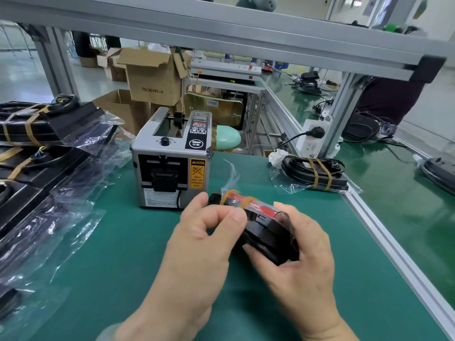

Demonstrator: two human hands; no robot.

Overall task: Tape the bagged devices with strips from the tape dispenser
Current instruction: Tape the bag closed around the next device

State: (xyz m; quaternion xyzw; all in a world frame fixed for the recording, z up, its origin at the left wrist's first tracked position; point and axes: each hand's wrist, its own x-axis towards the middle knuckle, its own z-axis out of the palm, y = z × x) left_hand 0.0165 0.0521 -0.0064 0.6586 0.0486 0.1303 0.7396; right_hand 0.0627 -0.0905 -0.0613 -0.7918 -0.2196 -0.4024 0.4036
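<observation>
The person is holding a bagged device [267, 226] with both hands, just above the green table [118, 247] and near the front of the tape dispenser [172, 153]. The left hand [202, 244] is pinching its top edge with bent thumb and fingers. The right hand [304, 257] is curling its fingers around the lower side. Amber tape strips [248, 201] are crossing the bag.

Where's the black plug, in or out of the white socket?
In. The black plug sits seated in the white socket, its cable trailing left, and a red light glows just below it.
</observation>
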